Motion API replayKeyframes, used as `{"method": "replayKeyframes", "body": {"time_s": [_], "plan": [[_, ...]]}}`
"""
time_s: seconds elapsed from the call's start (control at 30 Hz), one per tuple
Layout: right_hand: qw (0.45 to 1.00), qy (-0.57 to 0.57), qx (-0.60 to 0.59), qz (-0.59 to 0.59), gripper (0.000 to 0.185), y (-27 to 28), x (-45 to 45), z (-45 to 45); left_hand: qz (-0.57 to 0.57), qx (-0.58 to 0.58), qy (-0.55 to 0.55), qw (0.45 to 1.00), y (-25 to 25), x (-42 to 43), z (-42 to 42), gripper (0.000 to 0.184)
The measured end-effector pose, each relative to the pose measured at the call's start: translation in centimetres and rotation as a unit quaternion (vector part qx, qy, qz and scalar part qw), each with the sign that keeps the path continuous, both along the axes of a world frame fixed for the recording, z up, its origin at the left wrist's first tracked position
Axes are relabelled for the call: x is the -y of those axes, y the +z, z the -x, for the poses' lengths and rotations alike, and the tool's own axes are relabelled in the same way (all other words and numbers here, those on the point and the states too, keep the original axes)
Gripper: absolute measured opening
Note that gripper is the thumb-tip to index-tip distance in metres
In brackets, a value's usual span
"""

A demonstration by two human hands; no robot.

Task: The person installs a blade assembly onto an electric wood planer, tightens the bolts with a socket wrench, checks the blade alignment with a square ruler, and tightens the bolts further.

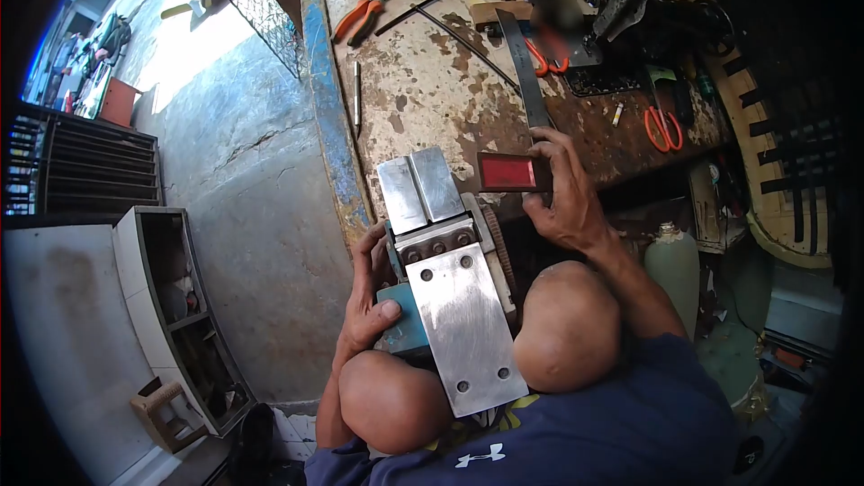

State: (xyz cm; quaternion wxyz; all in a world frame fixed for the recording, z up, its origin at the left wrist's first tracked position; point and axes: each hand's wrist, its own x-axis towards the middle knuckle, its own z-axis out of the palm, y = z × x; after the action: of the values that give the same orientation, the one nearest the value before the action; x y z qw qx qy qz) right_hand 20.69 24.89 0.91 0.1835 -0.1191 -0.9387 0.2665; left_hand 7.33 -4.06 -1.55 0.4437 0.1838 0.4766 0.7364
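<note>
An electric planer lies upside down between my knees, its two-part metal sole facing up and its bolted cutter block showing across the gap. My left hand is wrapped around the teal side of the planer, thumb on the casing. To the right of the planer's front end, my right hand grips a small dark rectangular block with a red face. The block is held apart from the sole. A long metal ruler reaches down to just above my right fingers; whether they touch cannot be seen.
On the worn wooden bench ahead lie orange-handled pliers, a thin dark rod, a pen-like metal tool and orange-handled scissors. A dark machine stands at the back right. An open cabinet is at left.
</note>
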Motion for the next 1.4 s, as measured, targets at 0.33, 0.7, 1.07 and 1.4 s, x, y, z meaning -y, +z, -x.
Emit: {"method": "replayKeyframes", "body": {"time_s": [0.33,0.7,1.07,1.4], "plan": [[0.876,0.093,-0.163,0.444,0.041,-5.7,6.1,2.2,-0.036,0.055,0.100,0.993,0.4,-1.4,-1.9,0.101],[0.936,-0.025,-0.265,0.231,0.032,1.3,2.2,10.9,-0.088,-0.069,0.148,0.983,8.0,-6.8,4.4,0.088],[0.832,-0.002,-0.341,0.438,0.025,-0.9,-2.5,17.5,-0.097,-0.075,0.189,0.974,4.1,-10.0,8.5,0.079],[0.856,-0.167,-0.467,0.146,0.029,10.7,3.4,9.2,-0.072,-0.052,0.210,0.974,4.2,-10.3,9.1,0.068]]}}
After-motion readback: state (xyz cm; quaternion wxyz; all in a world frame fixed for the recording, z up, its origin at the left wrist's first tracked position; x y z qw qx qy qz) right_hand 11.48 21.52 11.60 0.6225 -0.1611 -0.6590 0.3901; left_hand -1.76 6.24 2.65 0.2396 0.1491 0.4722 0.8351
